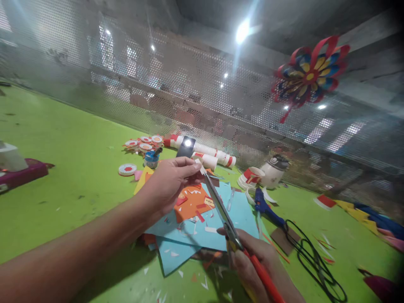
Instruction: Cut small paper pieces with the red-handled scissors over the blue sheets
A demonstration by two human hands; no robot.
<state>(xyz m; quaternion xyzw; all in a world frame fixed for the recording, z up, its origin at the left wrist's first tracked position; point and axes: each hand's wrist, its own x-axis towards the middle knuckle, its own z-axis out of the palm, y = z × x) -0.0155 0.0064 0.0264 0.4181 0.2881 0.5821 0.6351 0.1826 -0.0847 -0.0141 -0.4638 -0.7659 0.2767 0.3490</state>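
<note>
Pinched between the thumb and fingers of my left hand [172, 182] is a small piece of white paper [200, 167]. My right hand [252, 259] grips scissors [220, 204] by their red and yellow handles. The blade tips reach up to the white paper's lower edge; whether they touch it I cannot tell. Under both hands lie light blue paper sheets [202, 235] and an orange sheet [191, 206], strewn with small red and white scraps.
Behind my hands are white tubes with red ends [205, 148], round paper pieces [145, 145] and a small blue-topped jar [152, 159]. To the right sit paper cups [251, 177], a blue glue gun [268, 208] and its looped black cable [315, 261]. A perforated metal screen [189, 97] borders the green table.
</note>
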